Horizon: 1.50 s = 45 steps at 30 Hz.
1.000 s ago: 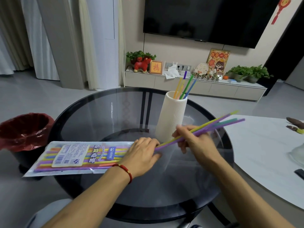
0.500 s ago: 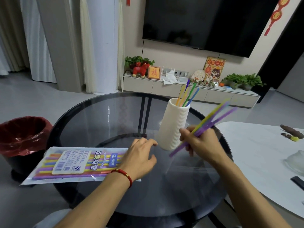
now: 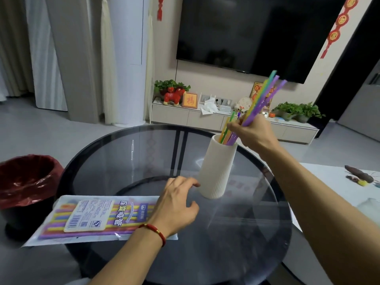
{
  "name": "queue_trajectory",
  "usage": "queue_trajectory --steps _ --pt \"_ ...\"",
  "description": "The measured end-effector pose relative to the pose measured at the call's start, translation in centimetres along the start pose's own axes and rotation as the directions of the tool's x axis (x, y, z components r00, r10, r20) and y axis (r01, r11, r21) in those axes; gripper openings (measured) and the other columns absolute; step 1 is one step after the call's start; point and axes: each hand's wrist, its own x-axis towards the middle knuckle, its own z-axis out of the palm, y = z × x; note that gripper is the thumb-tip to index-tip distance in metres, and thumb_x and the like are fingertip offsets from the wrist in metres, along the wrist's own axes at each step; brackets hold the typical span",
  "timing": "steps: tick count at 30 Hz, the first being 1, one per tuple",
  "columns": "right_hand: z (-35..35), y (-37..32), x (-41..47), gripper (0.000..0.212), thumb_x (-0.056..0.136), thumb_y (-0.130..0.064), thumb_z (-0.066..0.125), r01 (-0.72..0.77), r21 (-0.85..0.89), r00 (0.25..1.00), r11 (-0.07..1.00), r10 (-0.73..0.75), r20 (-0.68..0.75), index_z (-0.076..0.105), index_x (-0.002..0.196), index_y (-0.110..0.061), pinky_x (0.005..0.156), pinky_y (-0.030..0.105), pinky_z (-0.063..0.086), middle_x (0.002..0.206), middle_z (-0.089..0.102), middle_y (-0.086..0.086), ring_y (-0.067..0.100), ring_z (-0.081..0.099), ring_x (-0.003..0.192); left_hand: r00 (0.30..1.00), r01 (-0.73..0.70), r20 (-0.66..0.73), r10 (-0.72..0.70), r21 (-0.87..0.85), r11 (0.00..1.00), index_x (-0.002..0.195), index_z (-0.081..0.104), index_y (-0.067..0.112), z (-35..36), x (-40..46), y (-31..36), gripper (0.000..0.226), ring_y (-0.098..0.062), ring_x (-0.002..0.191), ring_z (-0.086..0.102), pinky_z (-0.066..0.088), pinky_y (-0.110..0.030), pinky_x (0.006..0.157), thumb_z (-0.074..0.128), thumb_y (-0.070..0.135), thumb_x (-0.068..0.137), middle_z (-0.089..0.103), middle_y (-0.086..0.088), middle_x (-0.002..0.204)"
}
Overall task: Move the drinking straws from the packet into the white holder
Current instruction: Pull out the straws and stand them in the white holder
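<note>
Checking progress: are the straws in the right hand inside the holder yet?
Partly in: right hand grips the straws, lower ends inside the white holder.

One white holder (image 3: 217, 169), one straw packet (image 3: 98, 218), one glass table (image 3: 236, 243), one red-lined bin (image 3: 24, 182), two hands (straws were too bunched to count)
</note>
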Motion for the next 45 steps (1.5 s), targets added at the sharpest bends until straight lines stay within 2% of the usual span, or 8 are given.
queue_trajectory --steps 14,19,22,25,29,36,42,45 --pt "0.1 -0.7 0.1 0.064 0.083 -0.058 0.078 0.104 -0.044 0.962 0.994 -0.112 -0.247 0.059 0.128 -0.017 0.075 0.03 0.056 0.113 0.063 0.006 0.019 0.063 0.1 0.994 0.005 0.107 -0.017 0.11 0.994 0.133 0.051 0.034 -2.6 0.0 -1.0 0.063 -0.011 0.127 0.039 0.04 -0.036 0.105 0.051 0.046 0.072 0.052 0.014 0.132" --pt "-0.2 -1.0 -1.3 0.054 0.1 -0.054 0.056 0.203 -0.226 0.951 0.953 -0.247 -0.188 0.054 0.138 -0.015 0.107 0.042 0.042 0.143 0.046 0.014 0.025 0.044 0.13 0.877 -0.007 0.419 -0.235 0.502 0.865 0.157 0.0 0.03 -3.6 -1.0 -3.8 0.126 -0.023 0.151 -0.013 0.003 -0.06 0.12 0.046 0.088 0.055 -0.01 0.0 0.165" --pt "-0.7 -1.0 -4.4 0.031 0.099 -0.036 0.051 0.395 -0.121 0.848 0.91 -0.412 -0.334 0.06 0.115 -0.011 0.083 0.02 0.046 0.114 0.06 0.004 0.01 0.055 0.096 0.723 -0.021 0.56 -0.405 0.604 0.797 0.152 -0.024 0.028 -4.1 -2.0 -5.5 0.145 -0.025 0.15 -0.02 -0.013 -0.066 0.114 0.058 0.088 0.049 -0.017 -0.006 0.165" --pt "1.7 1.0 -9.4 0.019 0.096 -0.027 0.051 0.47 -0.017 0.862 0.882 -0.463 -0.207 0.063 0.091 -0.013 0.058 0.012 0.04 0.081 0.062 -0.013 0.002 0.054 0.064 0.769 -0.05 0.525 -0.366 0.62 0.783 0.156 -0.006 0.017 -4.4 -1.9 -5.1 0.132 -0.026 0.143 0.024 0.007 -0.065 0.117 0.068 0.067 0.059 0.027 -0.005 0.151" --pt "7.2 5.1 -15.1 0.033 0.105 -0.039 0.047 0.122 0.001 0.967 0.993 -0.119 0.224 0.068 0.092 -0.017 0.064 0.043 0.06 0.086 0.072 0.001 0.015 0.066 0.068 0.881 -0.123 0.421 -0.215 0.644 0.755 0.144 0.025 0.025 -4.0 -1.4 -3.3 0.093 -0.029 0.116 0.047 0.036 -0.051 0.104 0.068 0.045 0.065 0.037 -0.004 0.122" --pt "10.8 6.3 -17.3 0.055 0.093 -0.059 0.044 -0.708 0.34 0.62 0.619 0.316 0.718 0.077 0.089 -0.016 0.045 0.029 0.05 0.081 0.075 0.013 0.025 0.064 0.051 0.936 -0.323 0.349 0.051 0.79 0.521 0.151 0.01 0.023 -3.1 -1.5 0.4 0.11 -0.032 0.117 0.035 0.025 -0.056 0.1 0.078 0.028 0.066 0.027 -0.012 0.132" --pt "10.6 6.8 -17.1 0.036 0.107 -0.029 0.051 -0.806 0.333 0.506 0.49 0.278 0.817 0.074 0.11 -0.001 0.063 0.032 0.061 0.086 0.078 0.014 0.023 0.072 0.067 0.922 -0.311 0.383 -0.054 0.816 0.487 0.153 -0.006 0.02 -2.9 -2.5 -0.1 0.118 -0.036 0.129 0.027 0.018 -0.06 0.107 0.079 0.03 0.072 0.02 -0.013 0.144" --pt "10.4 6.8 -17.2 0.026 0.105 -0.026 0.063 -0.708 0.369 0.602 0.602 0.241 0.762 0.074 0.112 -0.003 0.071 0.029 0.061 0.088 0.081 0.01 0.017 0.073 0.07 0.91 -0.302 0.405 -0.085 0.79 0.534 0.152 -0.007 0.022 -2.9 -2.7 -0.7 0.119 -0.035 0.13 0.028 0.021 -0.06 0.106 0.079 0.038 0.072 0.021 -0.012 0.143"
